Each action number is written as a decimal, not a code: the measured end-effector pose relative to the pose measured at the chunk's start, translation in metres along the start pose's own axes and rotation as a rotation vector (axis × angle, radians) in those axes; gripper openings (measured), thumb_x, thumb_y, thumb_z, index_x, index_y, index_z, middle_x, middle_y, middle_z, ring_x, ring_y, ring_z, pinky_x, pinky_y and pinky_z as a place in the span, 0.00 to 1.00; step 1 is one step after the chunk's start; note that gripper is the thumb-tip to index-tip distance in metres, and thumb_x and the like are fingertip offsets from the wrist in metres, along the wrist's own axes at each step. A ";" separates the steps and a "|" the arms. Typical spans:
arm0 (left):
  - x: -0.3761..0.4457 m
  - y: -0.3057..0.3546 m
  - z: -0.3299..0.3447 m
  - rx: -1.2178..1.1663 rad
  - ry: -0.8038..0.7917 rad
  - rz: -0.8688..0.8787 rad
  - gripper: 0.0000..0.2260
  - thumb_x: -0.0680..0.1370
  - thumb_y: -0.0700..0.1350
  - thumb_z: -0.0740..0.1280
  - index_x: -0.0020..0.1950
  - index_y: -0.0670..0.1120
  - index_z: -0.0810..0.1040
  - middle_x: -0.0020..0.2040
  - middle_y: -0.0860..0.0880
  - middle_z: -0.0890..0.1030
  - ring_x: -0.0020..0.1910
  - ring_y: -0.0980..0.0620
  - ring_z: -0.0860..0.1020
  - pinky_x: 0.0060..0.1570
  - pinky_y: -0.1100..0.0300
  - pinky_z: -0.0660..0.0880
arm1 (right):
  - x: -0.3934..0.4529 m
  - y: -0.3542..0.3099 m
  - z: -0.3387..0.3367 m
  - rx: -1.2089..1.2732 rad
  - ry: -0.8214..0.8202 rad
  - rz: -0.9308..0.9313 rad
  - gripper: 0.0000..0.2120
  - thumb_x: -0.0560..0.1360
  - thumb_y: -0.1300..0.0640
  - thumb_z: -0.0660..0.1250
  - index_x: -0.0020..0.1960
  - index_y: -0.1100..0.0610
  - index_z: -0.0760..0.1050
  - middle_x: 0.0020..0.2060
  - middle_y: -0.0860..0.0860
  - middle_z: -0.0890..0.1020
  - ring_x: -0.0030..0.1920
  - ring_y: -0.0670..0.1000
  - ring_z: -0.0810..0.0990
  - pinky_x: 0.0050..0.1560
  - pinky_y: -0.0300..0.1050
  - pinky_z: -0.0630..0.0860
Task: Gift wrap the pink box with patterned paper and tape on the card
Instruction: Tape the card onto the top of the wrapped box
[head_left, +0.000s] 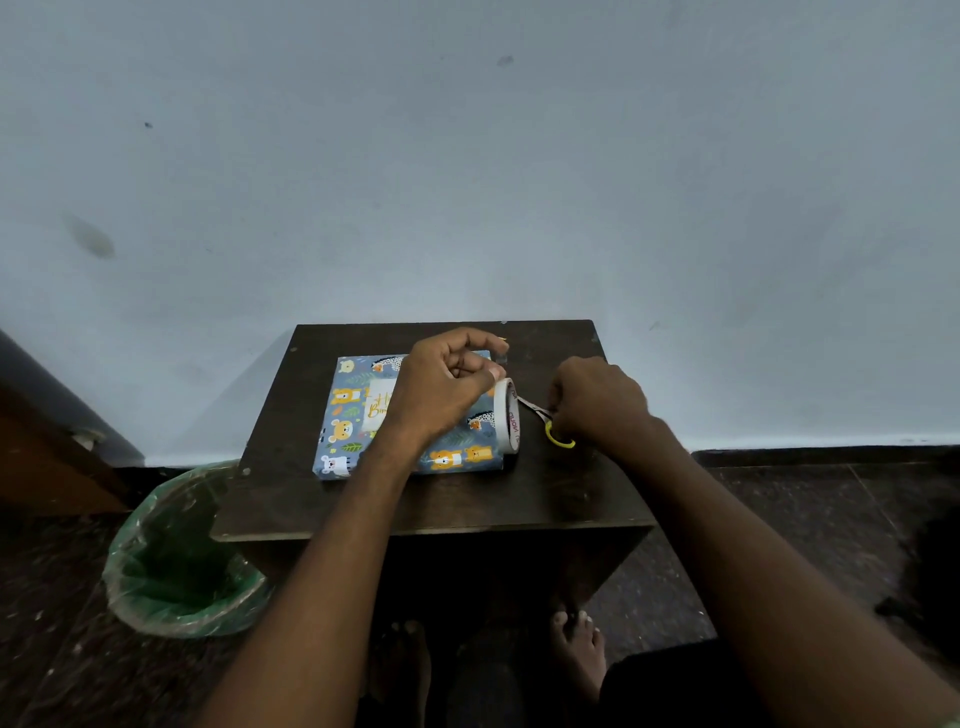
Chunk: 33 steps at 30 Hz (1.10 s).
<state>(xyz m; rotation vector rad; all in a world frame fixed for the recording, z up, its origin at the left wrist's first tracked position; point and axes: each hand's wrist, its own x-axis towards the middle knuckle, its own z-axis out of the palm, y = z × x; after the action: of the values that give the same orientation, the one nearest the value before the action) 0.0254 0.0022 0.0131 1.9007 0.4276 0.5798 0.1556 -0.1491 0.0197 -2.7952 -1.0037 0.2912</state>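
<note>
A green-lined bin (179, 558) is sitting on the floor at the near left of the dark counter (457, 499). On the counter the wrapped box (447, 457) is lying flat, its card (379, 408) showing gold letters too hidden to read. Beside its right edge the tape roll (507, 415) is standing with red print I cannot read, the left hand (441, 384) is curling over it, pinching near its top, and the right hand (597, 402) is gripping yellow-handled scissors (550, 423).

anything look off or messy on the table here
Nothing stands out. The wrapped box lies flat on the table, the card sits on top, and the tape roll and scissors are in hand.
</note>
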 end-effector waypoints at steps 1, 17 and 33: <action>0.000 0.000 0.000 0.007 0.001 0.006 0.10 0.79 0.38 0.75 0.57 0.51 0.86 0.41 0.51 0.88 0.42 0.46 0.86 0.43 0.61 0.78 | -0.002 -0.002 0.002 -0.027 0.005 -0.020 0.12 0.69 0.62 0.72 0.52 0.54 0.80 0.51 0.54 0.82 0.52 0.60 0.82 0.45 0.47 0.77; 0.001 -0.001 -0.001 0.018 -0.017 0.029 0.16 0.77 0.33 0.72 0.59 0.49 0.86 0.44 0.53 0.89 0.46 0.49 0.87 0.46 0.65 0.81 | 0.002 0.027 -0.027 0.203 0.013 -0.180 0.13 0.79 0.61 0.65 0.48 0.44 0.84 0.39 0.44 0.83 0.45 0.51 0.81 0.46 0.47 0.78; 0.001 -0.004 -0.001 -0.024 -0.040 0.030 0.14 0.77 0.36 0.75 0.59 0.51 0.86 0.44 0.49 0.88 0.43 0.37 0.83 0.45 0.53 0.80 | 0.003 0.023 -0.029 0.256 -0.052 -0.346 0.11 0.72 0.57 0.78 0.52 0.49 0.83 0.36 0.50 0.82 0.35 0.48 0.75 0.39 0.44 0.71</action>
<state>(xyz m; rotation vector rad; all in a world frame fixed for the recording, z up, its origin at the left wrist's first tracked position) 0.0258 0.0052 0.0096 1.8958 0.3654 0.5630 0.1783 -0.1672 0.0427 -2.3486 -1.3321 0.4132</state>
